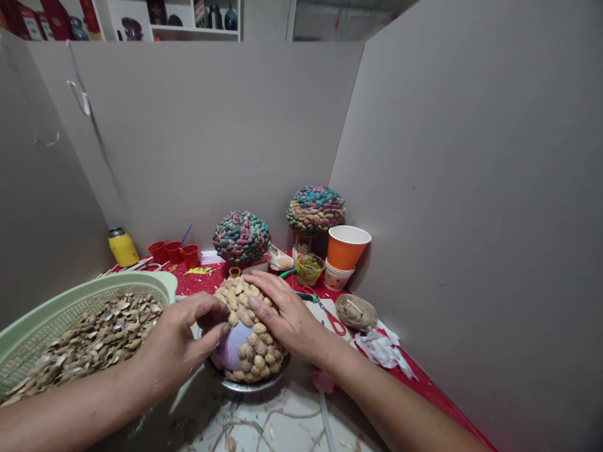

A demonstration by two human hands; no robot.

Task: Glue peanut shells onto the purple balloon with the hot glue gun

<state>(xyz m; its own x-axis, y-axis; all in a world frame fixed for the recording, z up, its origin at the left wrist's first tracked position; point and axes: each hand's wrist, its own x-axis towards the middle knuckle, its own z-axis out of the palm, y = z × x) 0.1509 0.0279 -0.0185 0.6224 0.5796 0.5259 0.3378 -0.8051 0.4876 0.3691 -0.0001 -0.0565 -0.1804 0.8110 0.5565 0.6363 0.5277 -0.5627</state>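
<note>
A round purple ball (pixel 232 349), partly covered with peanut shells (pixel 257 355), sits in a shallow metal bowl (pixel 247 388) in front of me. A bare purple patch faces me on its left side. My right hand (pixel 287 314) curves over the ball's upper right, fingers and thumb pressed on the shells and holding it steady. At the upper left of the bare patch, my left hand (pixel 198 329) has thumb and forefinger in a pinch against the ball. Whatever lies between those fingertips is hidden. Left of it stands a green colander (pixel 167 285) of loose shell halves (pixel 113 323).
Two multicoloured shell-covered domes (pixel 242 237) stand behind, near grey partitions (pixel 211 125). Red cups (pixel 174 252) and a yellow jar (pixel 123 248) are at back left. Right are an orange paper cup (pixel 347 248), red-handled scissors (pixel 336 324), twine (pixel 357 312) and crumpled tissue (pixel 384 348).
</note>
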